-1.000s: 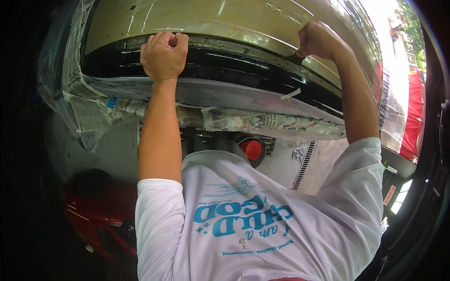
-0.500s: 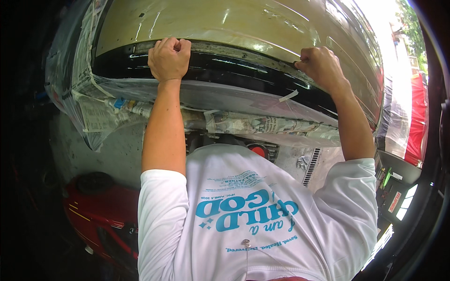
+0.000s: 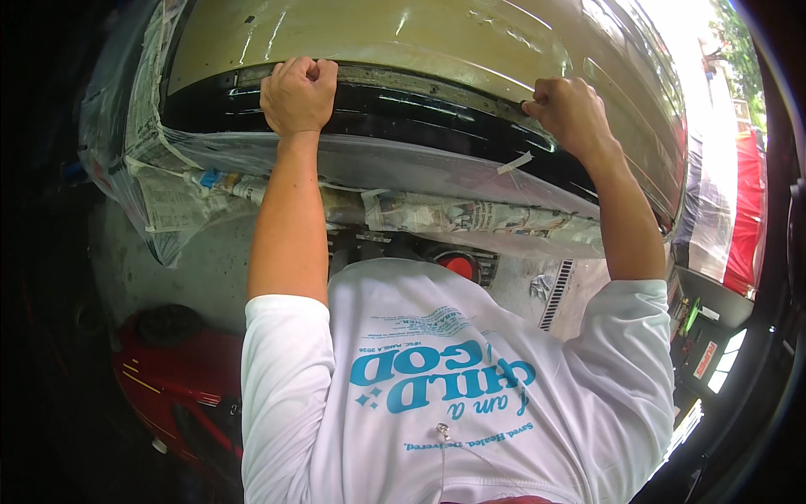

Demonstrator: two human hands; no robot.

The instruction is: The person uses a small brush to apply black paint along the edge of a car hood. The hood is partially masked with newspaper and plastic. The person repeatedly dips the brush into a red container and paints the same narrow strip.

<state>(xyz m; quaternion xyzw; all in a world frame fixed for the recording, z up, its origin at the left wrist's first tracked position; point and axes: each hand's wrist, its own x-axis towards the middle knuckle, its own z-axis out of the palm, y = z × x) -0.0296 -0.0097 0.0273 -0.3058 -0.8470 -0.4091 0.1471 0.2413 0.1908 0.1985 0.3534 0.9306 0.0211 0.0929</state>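
Note:
My left hand point(image 3: 297, 97) is closed in a fist at the long, narrow, speckled grey-green groove point(image 3: 390, 79) along the car's roof edge. Farther right along that groove, my right hand point(image 3: 573, 116) is closed too, thumb and forefinger pinched. A small dark bit shows at its fingertips, too little to name. What the left fingers hold, if anything, is hidden. Above the groove spreads the olive-coloured roof panel point(image 3: 361, 34), which has glossy streaks. Below it curves a shiny black side edge point(image 3: 403, 118). A thin dark line follows the groove's upper border between both hands.
Clear plastic sheeting point(image 3: 420, 160) and taped newspaper point(image 3: 470, 217) cover the car's side below the black edge. A loose tape piece point(image 3: 515, 163) sticks out there. A red vehicle point(image 3: 168, 370) stands lower left, and a floor drain grate point(image 3: 557, 294) lies beneath at right.
The whole view has shifted slightly, with the car and arms appearing a little higher and farther left. Both hands stay closed at the same places on the groove.

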